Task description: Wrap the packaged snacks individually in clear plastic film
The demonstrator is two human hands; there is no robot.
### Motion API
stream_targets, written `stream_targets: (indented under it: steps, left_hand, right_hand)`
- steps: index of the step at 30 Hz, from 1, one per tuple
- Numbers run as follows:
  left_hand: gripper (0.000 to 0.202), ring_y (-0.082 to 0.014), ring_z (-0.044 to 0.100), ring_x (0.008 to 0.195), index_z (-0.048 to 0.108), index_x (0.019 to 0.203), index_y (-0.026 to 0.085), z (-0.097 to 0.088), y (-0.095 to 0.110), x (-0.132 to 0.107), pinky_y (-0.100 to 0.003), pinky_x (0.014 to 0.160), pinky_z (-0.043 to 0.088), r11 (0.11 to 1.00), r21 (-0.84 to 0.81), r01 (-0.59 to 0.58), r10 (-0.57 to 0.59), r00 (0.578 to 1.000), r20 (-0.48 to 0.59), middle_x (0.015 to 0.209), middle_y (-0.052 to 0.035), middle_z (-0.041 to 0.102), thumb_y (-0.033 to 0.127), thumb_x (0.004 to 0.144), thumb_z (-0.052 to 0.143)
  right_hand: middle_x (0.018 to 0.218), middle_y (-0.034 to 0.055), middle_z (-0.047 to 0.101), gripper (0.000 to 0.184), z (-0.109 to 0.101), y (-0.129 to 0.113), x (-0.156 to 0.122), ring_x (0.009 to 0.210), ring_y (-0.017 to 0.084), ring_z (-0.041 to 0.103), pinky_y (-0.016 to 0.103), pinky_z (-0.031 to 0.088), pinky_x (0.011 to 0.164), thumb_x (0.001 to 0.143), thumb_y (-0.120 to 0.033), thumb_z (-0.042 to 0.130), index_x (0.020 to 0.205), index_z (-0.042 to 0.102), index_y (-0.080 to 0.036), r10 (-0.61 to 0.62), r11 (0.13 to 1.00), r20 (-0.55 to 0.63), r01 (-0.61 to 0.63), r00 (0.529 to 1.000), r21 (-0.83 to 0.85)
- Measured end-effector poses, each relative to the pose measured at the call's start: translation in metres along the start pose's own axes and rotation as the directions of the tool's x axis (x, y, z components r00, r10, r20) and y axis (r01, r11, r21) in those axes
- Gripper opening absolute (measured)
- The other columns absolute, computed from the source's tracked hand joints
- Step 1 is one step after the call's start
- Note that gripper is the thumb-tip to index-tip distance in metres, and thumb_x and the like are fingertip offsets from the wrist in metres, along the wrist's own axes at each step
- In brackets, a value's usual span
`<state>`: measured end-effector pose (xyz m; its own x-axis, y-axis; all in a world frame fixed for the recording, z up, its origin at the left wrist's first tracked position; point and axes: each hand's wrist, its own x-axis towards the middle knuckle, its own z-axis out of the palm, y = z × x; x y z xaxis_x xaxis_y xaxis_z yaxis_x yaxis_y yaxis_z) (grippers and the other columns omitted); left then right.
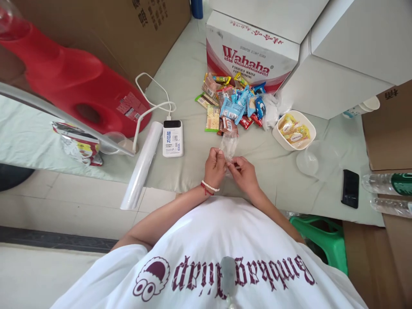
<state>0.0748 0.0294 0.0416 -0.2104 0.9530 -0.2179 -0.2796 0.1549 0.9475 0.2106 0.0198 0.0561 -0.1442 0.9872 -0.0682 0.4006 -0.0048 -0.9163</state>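
Close to the table's front edge, my left hand (215,166) and my right hand (243,173) pinch a clear plastic bag (228,145) between them. Fingers of both hands are closed on its near end, and the bag's far end reaches up to the snacks. A heap of wrapped snacks (234,110) in blue, red, yellow and brown packets lies just beyond. To the right of the heap sits crumpled clear plastic (271,109). A white square bowl (294,147) there holds several yellow-wrapped snacks (291,125).
A Wahaha carton (247,56) stands behind the heap. Leftward are a power bank (173,143) with a white cable, a clear film roll (143,165) and a big red jug (86,81). Rightward lie a clear plastic bowl (317,161), a phone (350,189) and plastic bottles (380,183).
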Motion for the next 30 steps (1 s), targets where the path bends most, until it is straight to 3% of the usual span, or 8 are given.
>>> stream_targets:
  steps: [9,13,17,19,21,24,27,30]
  left_hand:
    - [0.046,-0.0064,0.029,0.045,0.04,0.079,0.024,-0.021,0.007,0.017,-0.017,0.04,0.022,0.987,-0.144,0.077,-0.092,0.991,-0.099,0.058,0.0098,0.032,0.058,0.089,0.069]
    - [0.044,-0.0045,0.023,0.043,0.044,0.077,0.023,-0.044,0.022,0.031,-0.016,0.039,0.017,0.949,-0.114,0.295,-0.283,0.953,0.106,0.057,0.01,0.034,0.049,0.083,0.078]
    - [0.039,-0.0052,0.025,0.045,0.049,0.08,0.022,-0.063,0.031,0.049,-0.017,0.042,0.019,0.905,-0.002,0.424,-0.413,0.883,0.223,0.062,0.0085,0.036,0.044,0.08,0.081]
    - [0.033,-0.0091,0.037,0.053,0.051,0.085,0.022,-0.066,0.031,0.053,-0.02,0.049,0.033,0.946,0.149,0.287,-0.293,0.956,0.023,0.069,0.0055,0.043,0.038,0.081,0.079]
    - [0.028,-0.0175,0.055,0.077,0.055,0.092,0.021,-0.062,0.028,0.049,-0.031,0.071,0.05,0.914,0.406,0.009,0.071,0.981,-0.181,0.085,-0.0019,0.055,0.031,0.079,0.079]
    - [0.024,-0.0312,0.056,0.122,0.063,0.101,0.021,-0.053,0.019,0.032,-0.051,0.11,0.039,0.599,0.689,-0.408,0.476,0.874,0.104,0.114,-0.0128,0.064,0.027,0.081,0.074]
    - [0.019,-0.0334,0.054,0.134,0.07,0.108,0.024,-0.049,0.007,0.017,-0.057,0.12,0.026,0.38,0.661,-0.647,0.262,0.761,0.594,0.126,-0.014,0.069,0.026,0.09,0.064]
    - [0.043,-0.039,0.039,0.15,0.066,0.133,0.024,-0.064,-0.003,0.015,-0.067,0.122,0.013,0.256,0.7,-0.666,-0.016,0.721,0.693,0.154,-0.0188,0.054,0.034,0.091,0.066]
  right_hand:
    - [0.087,0.0034,0.069,0.044,-0.045,0.024,0.015,0.08,0.017,0.063,0.032,0.058,0.075,0.083,-0.064,0.068,0.094,0.073,-0.022,0.205,0.943,-0.07,-0.178,0.976,0.279]
    - [0.09,0.0027,0.07,0.042,-0.075,0.027,0.015,0.078,0.016,0.065,0.032,0.061,0.076,0.077,-0.063,0.077,0.091,0.069,-0.024,0.286,0.876,-0.127,-0.205,0.95,0.437]
    - [0.072,-0.0011,0.063,0.047,-0.101,0.041,0.021,0.054,0.009,0.053,0.021,0.048,0.046,0.064,-0.056,0.088,0.086,0.065,-0.022,0.438,0.722,0.059,-0.39,0.897,0.571]
    - [0.06,-0.0055,0.052,0.046,-0.105,0.05,0.024,0.044,0.005,0.039,0.018,0.032,0.036,0.06,-0.052,0.089,0.083,0.065,-0.02,0.482,0.692,0.118,-0.46,0.868,0.556]
    - [0.055,-0.0076,0.047,0.044,-0.1,0.058,0.027,0.041,0.004,0.031,0.018,0.024,0.034,0.06,-0.05,0.087,0.079,0.062,-0.02,0.505,0.707,0.088,-0.47,0.859,0.529]
    - [0.053,-0.0074,0.048,0.039,-0.087,0.063,0.028,0.04,0.006,0.031,0.02,0.022,0.034,0.065,-0.051,0.082,0.079,0.061,-0.021,0.515,0.751,0.014,-0.459,0.857,0.475]
    - [0.052,-0.0072,0.048,0.036,-0.082,0.066,0.026,0.04,0.007,0.029,0.022,0.018,0.035,0.068,-0.051,0.078,0.081,0.063,-0.021,0.523,0.773,0.017,-0.482,0.852,0.412]
    - [0.052,-0.0068,0.047,0.036,-0.1,0.075,0.019,0.041,0.009,0.029,0.025,0.02,0.038,0.072,-0.055,0.073,0.081,0.064,-0.021,0.52,0.814,-0.038,-0.482,0.853,0.324]
